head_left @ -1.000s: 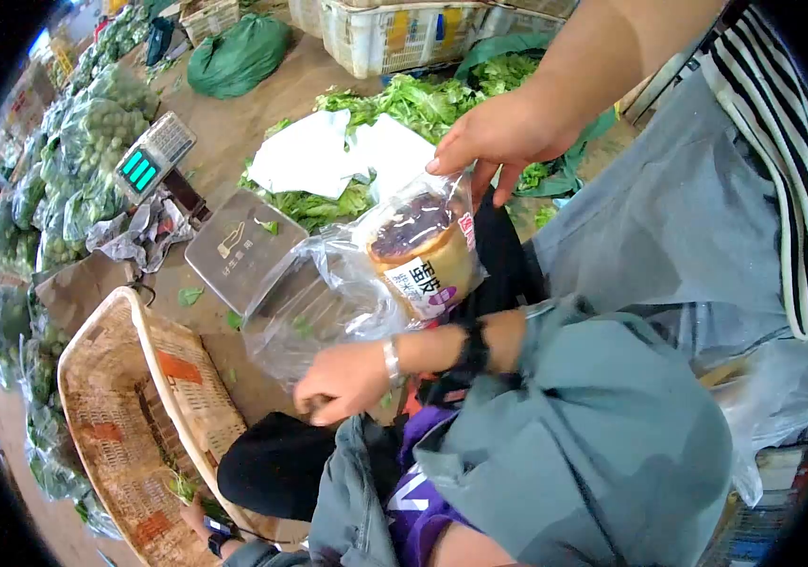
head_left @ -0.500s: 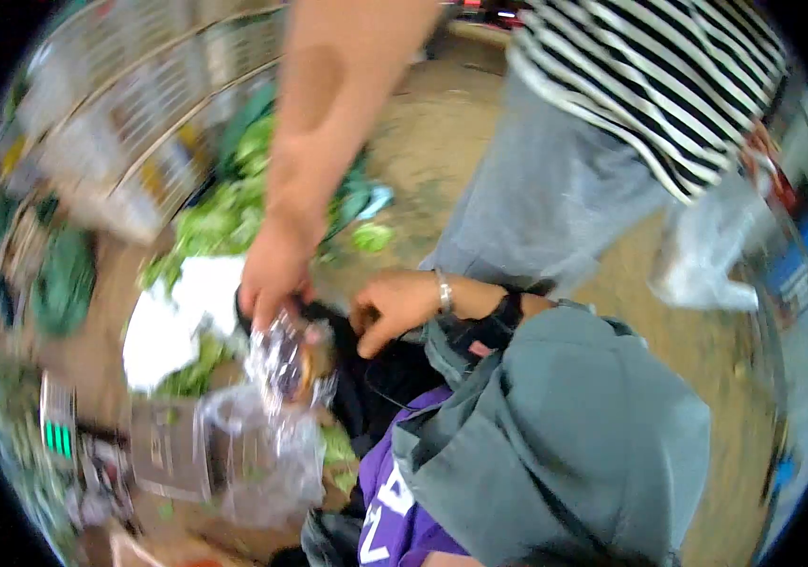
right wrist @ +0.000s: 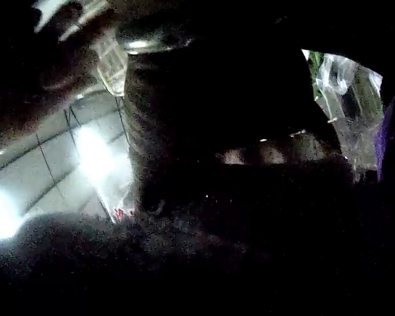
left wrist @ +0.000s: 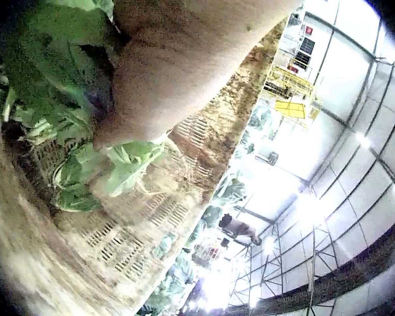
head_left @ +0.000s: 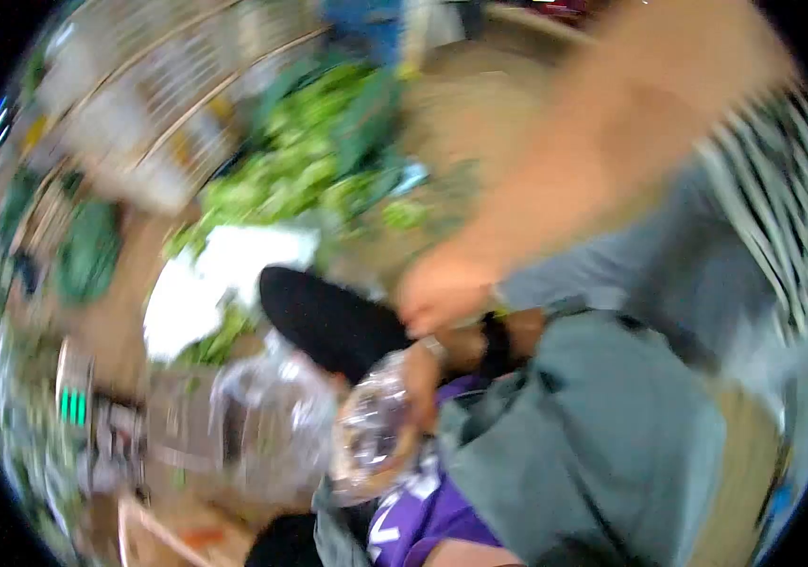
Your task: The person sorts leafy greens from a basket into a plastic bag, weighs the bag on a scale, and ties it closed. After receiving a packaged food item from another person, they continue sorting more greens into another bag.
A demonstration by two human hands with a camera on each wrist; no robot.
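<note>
My right hand [head_left: 421, 383] grips a clear-wrapped packaged bread [head_left: 373, 430] with a dark purple top, held close over my lap in the head view. Another person's hand [head_left: 446, 288] is just above my right wrist. The right wrist view is mostly dark and hides the fingers. In the left wrist view, my left hand [left wrist: 174, 72] holds leafy greens [left wrist: 56, 59] inside a dirty plastic crate [left wrist: 178, 210]. Leaves show on both sides of the thumb, while the other fingers are hidden. A smaller leafy piece [left wrist: 128, 168] lies just below the thumb.
A clear plastic bag [head_left: 276, 416] lies over the scale platform [head_left: 182, 420], beside its lit display [head_left: 73, 406]. White sheets [head_left: 206, 288] and a lettuce heap [head_left: 291, 170] lie beyond my knee. White crates [head_left: 154, 113] are stacked at the back left. The other person stands close at right.
The packaged bread passed from the other person's hand into my right hand and came toward my lap. That person's arm drew back to the right. The head view swung right and blurred.
</note>
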